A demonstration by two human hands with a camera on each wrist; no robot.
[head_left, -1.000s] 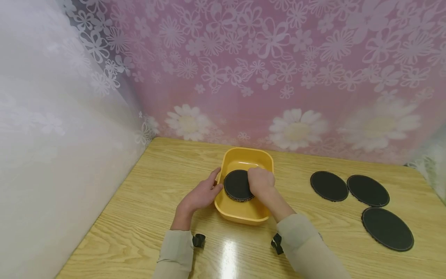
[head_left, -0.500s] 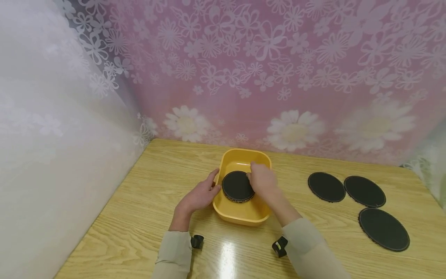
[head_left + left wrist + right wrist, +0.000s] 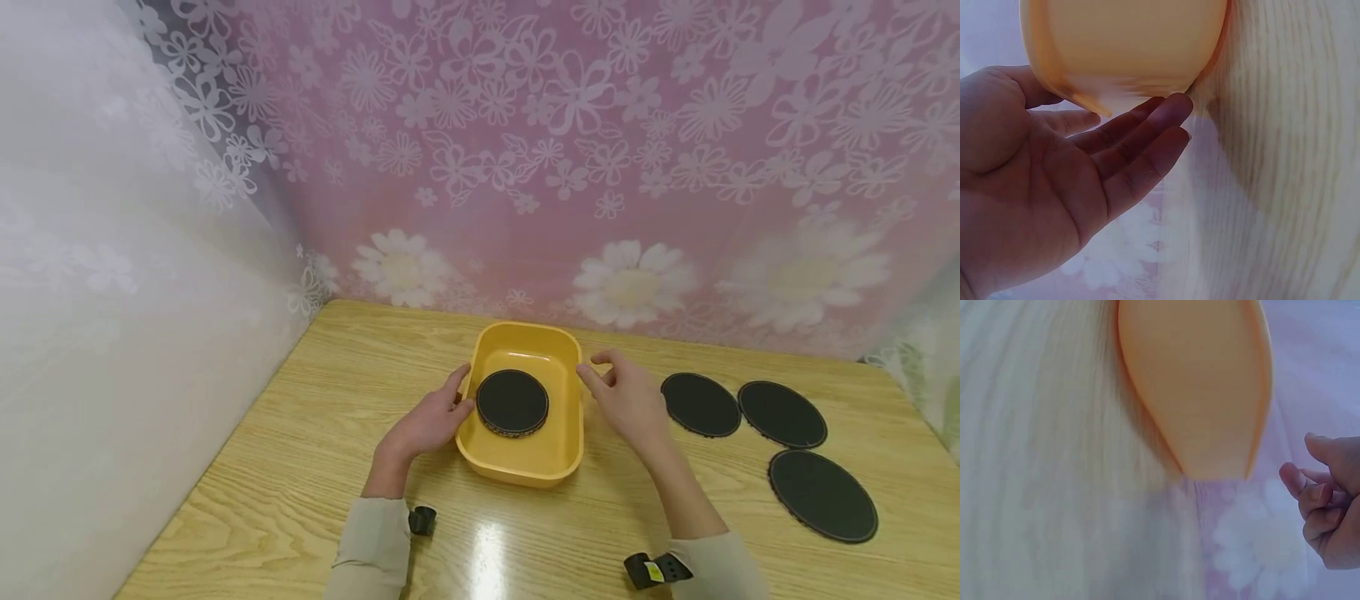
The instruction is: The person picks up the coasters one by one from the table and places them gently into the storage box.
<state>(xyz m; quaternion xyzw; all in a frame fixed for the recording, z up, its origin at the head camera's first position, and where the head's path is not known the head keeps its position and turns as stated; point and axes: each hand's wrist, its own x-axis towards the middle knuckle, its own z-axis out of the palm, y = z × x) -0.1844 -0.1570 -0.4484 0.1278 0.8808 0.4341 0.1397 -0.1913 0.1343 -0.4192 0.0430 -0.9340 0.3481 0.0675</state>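
Observation:
A yellow plastic tub (image 3: 527, 479) stands on the wooden table. Inside it, left of centre, lies a black round pad (image 3: 512, 402) with a stitched rim; its thick edge looks like more than one layer. My left hand (image 3: 431, 423) holds the tub's left side: the left wrist view shows the thumb at the rim and the other fingers (image 3: 1147, 162) along the outer wall. Just right of the tub hovers my right hand (image 3: 626, 396), holding nothing, thumb and index finger apart. In the right wrist view, its other fingers (image 3: 1322, 522) are loosely curled.
On the right of the table (image 3: 360, 358), three more black round pads lie flat: one near the hand (image 3: 701, 404), one beside it (image 3: 782, 414), one nearer the front (image 3: 822, 495). A floral curtain (image 3: 487, 208) hangs behind, with a pale one (image 3: 112, 292) along the left.
My right hand has come away from the pad, out of the tub and over its right side. The pad stays inside. My left hand keeps its place on the tub.

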